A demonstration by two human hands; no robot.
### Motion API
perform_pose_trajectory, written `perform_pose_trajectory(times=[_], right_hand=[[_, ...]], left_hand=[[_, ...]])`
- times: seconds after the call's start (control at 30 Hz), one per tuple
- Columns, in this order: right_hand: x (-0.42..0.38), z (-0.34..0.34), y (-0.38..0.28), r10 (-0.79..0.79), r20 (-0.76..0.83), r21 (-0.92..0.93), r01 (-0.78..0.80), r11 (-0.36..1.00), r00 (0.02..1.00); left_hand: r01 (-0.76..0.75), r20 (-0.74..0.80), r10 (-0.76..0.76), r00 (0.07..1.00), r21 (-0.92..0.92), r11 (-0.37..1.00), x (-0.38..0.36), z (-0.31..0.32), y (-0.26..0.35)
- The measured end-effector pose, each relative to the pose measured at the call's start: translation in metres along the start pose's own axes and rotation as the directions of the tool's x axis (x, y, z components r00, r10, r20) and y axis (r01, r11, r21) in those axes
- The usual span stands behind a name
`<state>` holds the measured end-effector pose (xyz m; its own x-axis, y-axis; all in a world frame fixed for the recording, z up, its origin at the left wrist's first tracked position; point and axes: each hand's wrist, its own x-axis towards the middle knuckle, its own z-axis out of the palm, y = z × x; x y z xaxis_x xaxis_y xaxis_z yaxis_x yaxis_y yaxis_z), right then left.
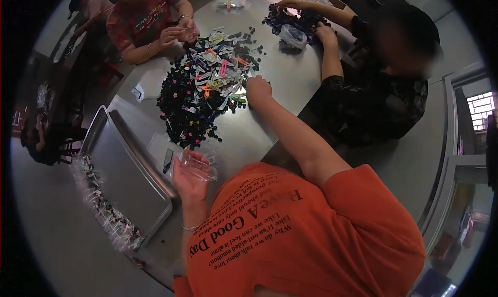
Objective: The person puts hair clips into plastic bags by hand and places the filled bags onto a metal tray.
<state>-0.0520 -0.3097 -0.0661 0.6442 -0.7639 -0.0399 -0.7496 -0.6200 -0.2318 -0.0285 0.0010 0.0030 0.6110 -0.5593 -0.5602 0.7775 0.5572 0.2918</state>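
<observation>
My left hand (191,178) is palm up near the table's front edge, fingers curled round a small clear plastic box (198,167). My right hand (258,91) reaches to the right edge of a heap of snap hair clips (223,68). Its fingers are bent together among the clips, and whatever they pinch is hidden. The clips are mostly white or pale, with a few orange, pink and yellow ones. Beside them spreads a pile of small black claw clips (179,105), some bearing coloured bits. Clear plastic pieces (210,154) lie by my left hand.
A metal tray (129,177) stands at the left, with bagged items (106,209) along its outer side. Across the table a person in a red patterned shirt (148,22) handles something small. At the right, a person in black (373,100) reaches into another dark pile (306,24).
</observation>
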Motion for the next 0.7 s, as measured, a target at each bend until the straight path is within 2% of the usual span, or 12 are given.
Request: perform_pose_trajectory(times=[0.13,0.2,0.23,0.33,0.37,0.43,0.47,0.5,0.57,0.6,0.67,0.7], right_hand=[[-0.003,-0.006,0.006,-0.004,0.049,0.064,0.001,0.998,0.999],[0.000,0.006,0.018,-0.011,-0.046,0.132,0.017,0.991,0.999],[0.000,0.010,0.022,0.018,-0.126,0.182,0.005,0.983,0.992],[0.009,0.017,0.042,0.032,-0.085,0.452,0.010,0.892,0.996],[0.013,0.025,0.046,0.027,-0.085,0.449,0.014,0.893,0.996],[0.011,0.022,0.050,0.020,-0.002,0.779,-0.011,0.627,1.000],[0.007,0.023,0.051,0.024,0.116,0.866,-0.113,0.488,0.993],[-0.001,0.009,0.051,-0.081,0.066,0.805,-0.006,0.593,0.995],[-0.023,-0.012,0.043,-0.158,0.262,0.862,-0.158,0.481,0.952],[-0.027,-0.008,0.043,-0.241,0.264,0.838,-0.098,0.537,0.934],[-0.045,-0.017,0.033,-0.295,0.353,0.897,-0.232,0.375,0.888],[-0.053,-0.025,0.030,-0.322,0.374,0.888,-0.236,0.396,0.870]], left_hand=[[0.042,0.057,-0.042,0.997,0.006,0.999,0.004,-0.001,0.001],[0.071,0.120,-0.069,0.990,-0.007,0.997,0.009,-0.003,0.002],[0.076,0.133,-0.073,0.988,-0.018,0.997,0.011,-0.004,0.002],[0.066,0.128,-0.061,0.990,-0.037,0.997,0.020,0.000,0.002],[0.057,0.109,-0.052,0.993,-0.037,0.998,0.024,0.001,0.002],[0.045,0.079,-0.041,0.996,-0.050,0.998,0.031,0.002,0.003],[0.052,0.062,-0.048,0.997,-0.050,0.997,0.039,0.006,0.002],[0.053,0.133,-0.049,0.990,-0.025,0.998,0.044,0.005,0.001],[0.061,0.075,-0.058,0.995,-0.039,0.997,0.052,0.007,-0.001],[0.041,0.070,-0.041,0.997,-0.008,0.999,0.056,0.005,-0.003],[0.087,0.046,-0.086,0.995,-0.017,0.996,0.060,0.007,-0.008],[0.090,-0.003,-0.090,0.996,-0.033,0.995,0.060,0.007,-0.007]])
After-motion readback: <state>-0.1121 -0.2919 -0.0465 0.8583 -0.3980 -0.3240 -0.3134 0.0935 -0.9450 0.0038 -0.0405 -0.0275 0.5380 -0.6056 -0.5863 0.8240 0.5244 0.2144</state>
